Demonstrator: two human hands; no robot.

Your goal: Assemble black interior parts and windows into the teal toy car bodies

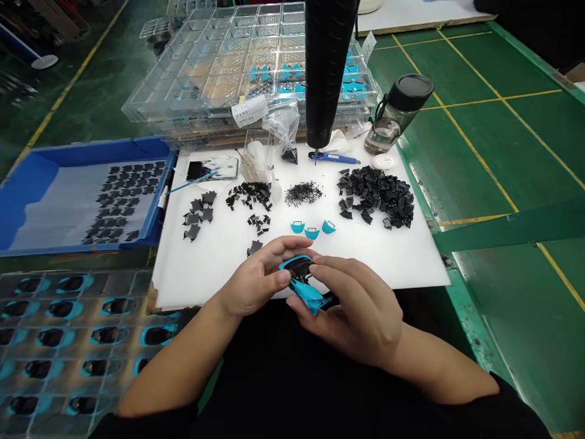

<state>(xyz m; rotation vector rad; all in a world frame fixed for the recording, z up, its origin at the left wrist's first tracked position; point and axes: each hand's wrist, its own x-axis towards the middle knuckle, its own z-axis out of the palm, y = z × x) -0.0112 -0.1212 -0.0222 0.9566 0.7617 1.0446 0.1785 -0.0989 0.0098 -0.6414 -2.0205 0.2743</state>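
A small blue toy car body [307,294] with a black inner part is held between both hands, just over the front edge of the white work board [388,262]. My left hand [256,277] grips its left end, thumb on the near side. On the right side, my right hand [354,302] closes around the body, its fingertips on the black part. Just beyond the hands lie three blue curved pieces [312,233] with thin black frames. A dark flat part [255,247] rests near my left fingers.
Piles of black parts [377,195], tiny black pieces [303,193] and small black clips [250,194] cover the board. A black vertical tool [326,73] hangs above a blue pen-like tool [336,158]. A bottle [397,113], blue tray [86,247] and clear compartment trays [214,67] surround the board.
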